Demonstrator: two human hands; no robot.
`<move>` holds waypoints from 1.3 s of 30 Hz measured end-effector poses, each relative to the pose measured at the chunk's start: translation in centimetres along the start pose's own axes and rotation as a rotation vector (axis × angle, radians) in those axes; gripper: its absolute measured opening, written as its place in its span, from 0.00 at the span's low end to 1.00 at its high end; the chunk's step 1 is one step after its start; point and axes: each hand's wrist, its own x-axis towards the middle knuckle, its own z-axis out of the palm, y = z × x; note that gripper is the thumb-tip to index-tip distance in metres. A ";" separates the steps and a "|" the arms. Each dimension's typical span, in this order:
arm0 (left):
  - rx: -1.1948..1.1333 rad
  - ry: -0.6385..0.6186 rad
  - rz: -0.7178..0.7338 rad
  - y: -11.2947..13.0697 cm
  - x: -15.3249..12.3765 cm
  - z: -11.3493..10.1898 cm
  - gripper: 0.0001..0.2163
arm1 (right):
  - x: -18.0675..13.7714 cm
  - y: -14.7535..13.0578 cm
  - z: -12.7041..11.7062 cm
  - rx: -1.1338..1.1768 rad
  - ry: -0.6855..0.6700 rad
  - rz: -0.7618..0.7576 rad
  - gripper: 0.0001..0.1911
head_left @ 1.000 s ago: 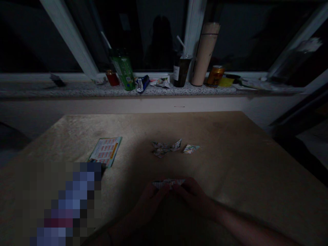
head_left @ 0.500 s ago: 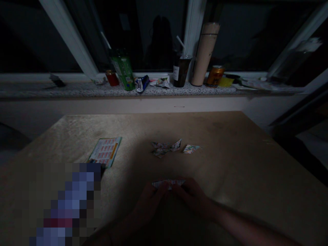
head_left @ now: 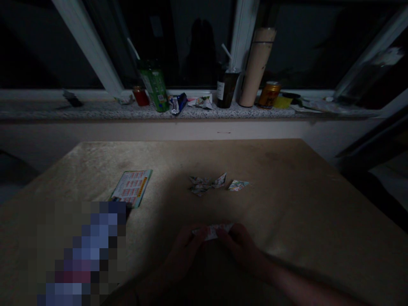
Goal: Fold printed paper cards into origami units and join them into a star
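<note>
I hold a narrow folded strip of printed paper (head_left: 214, 232) between my left hand (head_left: 185, 246) and my right hand (head_left: 239, 244), over the near part of the counter (head_left: 287, 204). My left hand is closed in on the strip's left end and my right hand on its right end, thumbs on the side towards me; the fingers behind are mostly hidden. The light is too dim to tell whether the strip touches the counter.

I judge it nearly weightless. The layered folds should make it stiffer than a single sheet, yet it would still bend or crumple under a hard squeeze, and a sharp pull could tear it along a crease. It hardly looks slippery, so a light pinch at each end, thumb against fingertips, should be enough, with the middle left unpressed.

Beyond my hands lies a cluster of folded paper pieces (head_left: 199, 189), close together, with a paler pointed folded piece (head_left: 237, 185) just to their right. These also look light and easy to flatten; their edges seem the best place to take hold. A printed card (head_left: 133, 187) lies farther left.
</note>
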 end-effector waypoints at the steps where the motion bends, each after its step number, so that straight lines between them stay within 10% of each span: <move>1: 0.024 -0.006 -0.010 0.1 0.0 0.1 0.23 | 0.0 0.0 0.0 0.017 0.014 0.027 0.23; 8: 0.120 -0.144 0.089 0.2 0.0 0.2 0.22 | 0.4 -1.1 -0.2 0.252 -0.258 0.119 0.21; 22: 0.135 -0.412 0.285 1.1 0.7 0.2 0.17 | 0.6 0.9 -0.4 0.160 -0.123 0.123 0.21; 39: 0.331 -0.315 0.277 0.8 0.4 -0.1 0.24 | 0.4 0.0 -0.2 0.172 -0.090 0.068 0.23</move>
